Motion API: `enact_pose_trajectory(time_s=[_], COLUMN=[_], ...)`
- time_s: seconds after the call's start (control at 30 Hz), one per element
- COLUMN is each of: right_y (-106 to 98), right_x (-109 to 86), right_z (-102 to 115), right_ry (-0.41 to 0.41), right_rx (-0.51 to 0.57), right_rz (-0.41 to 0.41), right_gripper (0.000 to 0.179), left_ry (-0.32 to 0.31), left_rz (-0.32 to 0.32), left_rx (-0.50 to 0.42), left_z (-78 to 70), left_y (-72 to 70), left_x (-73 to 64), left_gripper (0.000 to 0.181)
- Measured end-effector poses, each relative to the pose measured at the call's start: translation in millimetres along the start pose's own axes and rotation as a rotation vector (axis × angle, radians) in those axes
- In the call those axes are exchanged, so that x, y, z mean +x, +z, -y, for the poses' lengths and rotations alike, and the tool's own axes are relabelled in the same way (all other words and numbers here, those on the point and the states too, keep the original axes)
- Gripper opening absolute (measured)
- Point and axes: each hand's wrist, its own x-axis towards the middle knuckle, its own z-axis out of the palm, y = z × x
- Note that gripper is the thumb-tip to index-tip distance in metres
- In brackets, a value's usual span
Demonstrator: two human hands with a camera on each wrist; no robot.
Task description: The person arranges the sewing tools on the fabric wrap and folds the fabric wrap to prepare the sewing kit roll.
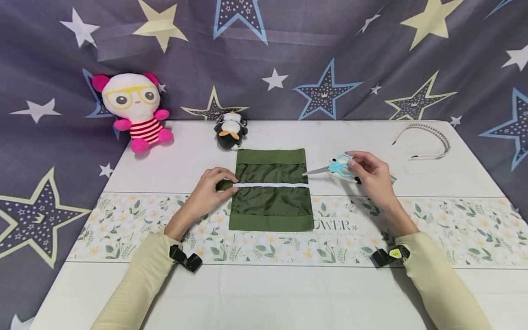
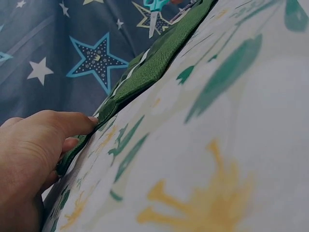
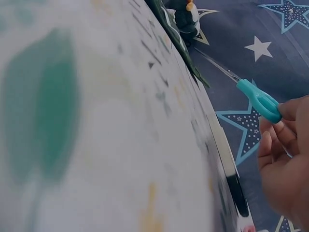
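Left hand [image 1: 208, 190] pinches the green cloth [image 1: 270, 200] where the white strip [image 1: 270, 185] ends; right hand [image 1: 373, 176] holds scissors [image 1: 335, 168], tip pointing clothward from that grip. Probably lining-up stage imo, so next move wants steady fabric.

On me I wear a left sleeve [image 1: 134, 282] and a right sleeve [image 1: 443, 279] of plain pale yellow cloth, long until near the wrist, where a black left band [image 1: 176, 253] and a black right band [image 1: 405, 250] carry each one small box [image 1: 194, 263], the right one having a bright yellow-green label [image 1: 396, 253].
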Motion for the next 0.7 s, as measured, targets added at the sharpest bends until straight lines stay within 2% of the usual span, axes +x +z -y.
enact_pose_trajectory(time_s=[0.33, 0.7], right_y=[19.2, 35.1], right_x=[17.9, 29.8], right_z=[-1.5, -1.1], right_ry=[0.0, 0.008], right_rx=[0.087, 0.098], right_rz=[0.034, 0.06], right_gripper=[0.027, 0.027], left_ry=[0.003, -0.006], left_rz=[0.001, -0.001], left_rx=[-0.003, 0.0], left_z=[0.6, 0.6], left_y=[0.3, 0.4], left_x=[-0.3, -0.6], left_gripper=[0.019, 0.019])
